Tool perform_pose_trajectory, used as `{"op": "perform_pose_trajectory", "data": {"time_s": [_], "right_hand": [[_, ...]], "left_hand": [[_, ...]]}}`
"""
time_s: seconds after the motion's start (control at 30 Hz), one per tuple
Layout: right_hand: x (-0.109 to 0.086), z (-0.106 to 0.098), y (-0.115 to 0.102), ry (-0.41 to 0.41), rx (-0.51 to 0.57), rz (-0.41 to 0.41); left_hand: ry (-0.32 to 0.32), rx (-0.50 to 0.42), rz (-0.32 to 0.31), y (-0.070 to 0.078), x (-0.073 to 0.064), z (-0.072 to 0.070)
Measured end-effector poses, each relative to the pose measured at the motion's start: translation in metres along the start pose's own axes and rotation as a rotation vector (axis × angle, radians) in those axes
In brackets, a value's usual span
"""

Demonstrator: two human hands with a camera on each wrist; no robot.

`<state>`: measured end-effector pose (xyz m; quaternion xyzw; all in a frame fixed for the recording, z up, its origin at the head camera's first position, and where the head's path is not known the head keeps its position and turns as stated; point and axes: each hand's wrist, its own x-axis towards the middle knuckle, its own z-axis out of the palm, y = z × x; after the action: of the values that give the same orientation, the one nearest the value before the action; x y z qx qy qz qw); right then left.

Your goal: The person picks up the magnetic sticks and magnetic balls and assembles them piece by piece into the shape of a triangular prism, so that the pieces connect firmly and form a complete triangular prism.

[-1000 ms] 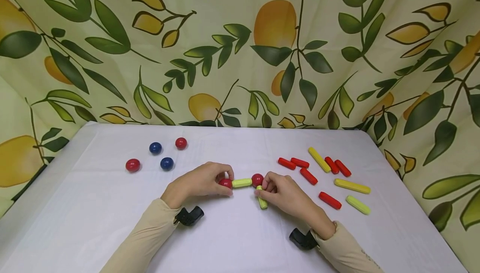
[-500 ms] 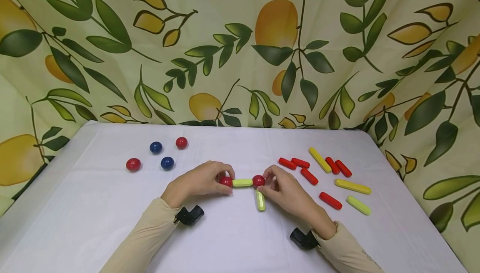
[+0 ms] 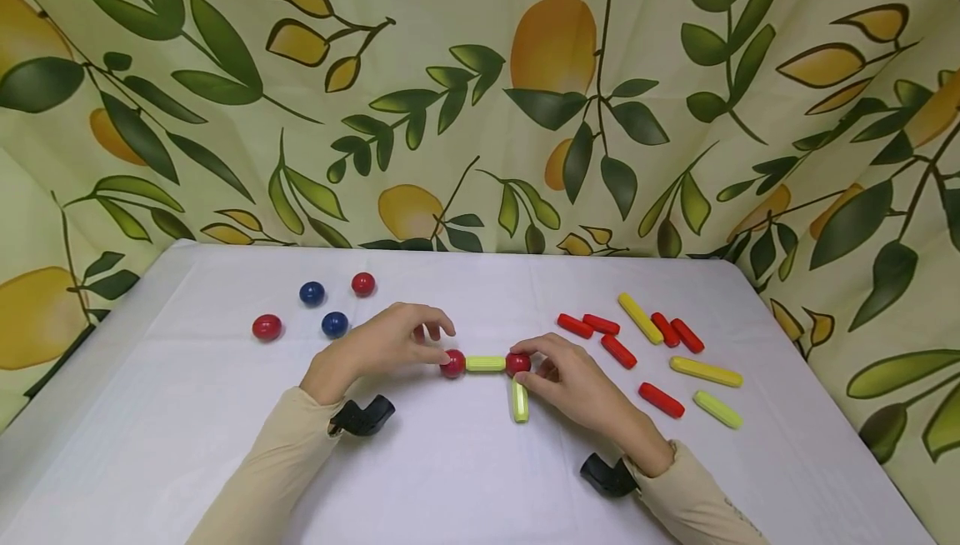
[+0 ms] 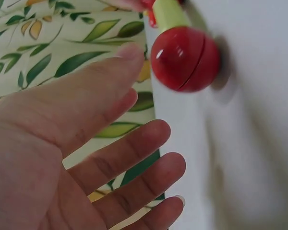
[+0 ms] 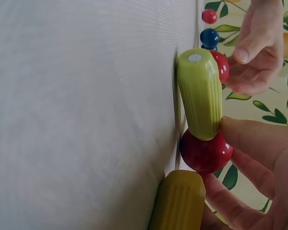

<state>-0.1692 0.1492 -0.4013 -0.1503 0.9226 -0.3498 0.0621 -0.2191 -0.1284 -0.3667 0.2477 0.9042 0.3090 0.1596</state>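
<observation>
In the head view two red balls, the left ball (image 3: pixel 452 364) and the right ball (image 3: pixel 517 363), are bridged by a lime-green stick (image 3: pixel 486 363). A second lime-green stick (image 3: pixel 520 401) extends from the right ball toward the person; the right wrist view shows a silvery disc on its end. My right hand (image 3: pixel 573 382) holds the right ball between thumb and fingers. Fingers spread, my left hand (image 3: pixel 390 338) hovers beside the left ball; the left wrist view shows a gap between them.
Loose red balls (image 3: pixel 267 327) and blue balls (image 3: pixel 334 325) lie at the left of the white table (image 3: pixel 420 478). At the right are several red sticks (image 3: pixel 661 400), yellow sticks (image 3: pixel 706 371) and one lime-green stick (image 3: pixel 717 409). A patterned curtain (image 3: pixel 480 112) hangs behind.
My left hand has let go of the left ball and drawn back up and left. My right fingers have shifted from the near lime-green stick to the right ball.
</observation>
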Motion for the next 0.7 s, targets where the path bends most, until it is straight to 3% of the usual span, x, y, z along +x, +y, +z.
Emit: {"op": "perform_pose_trajectory", "data": {"time_s": [0.3, 0.47, 0.7], "right_hand": [[0.000, 0.000, 0.001, 0.010, 0.019, 0.004], [0.000, 0.000, 0.002, -0.007, 0.044, 0.006], [0.001, 0.000, 0.001, -0.024, 0.054, 0.000]], "left_hand": [[0.043, 0.012, 0.024, -0.005, -0.004, -0.013], [0.109, 0.040, 0.048, -0.011, -0.010, -0.023], [0.170, 0.101, 0.010, -0.026, -0.022, -0.036]]}}
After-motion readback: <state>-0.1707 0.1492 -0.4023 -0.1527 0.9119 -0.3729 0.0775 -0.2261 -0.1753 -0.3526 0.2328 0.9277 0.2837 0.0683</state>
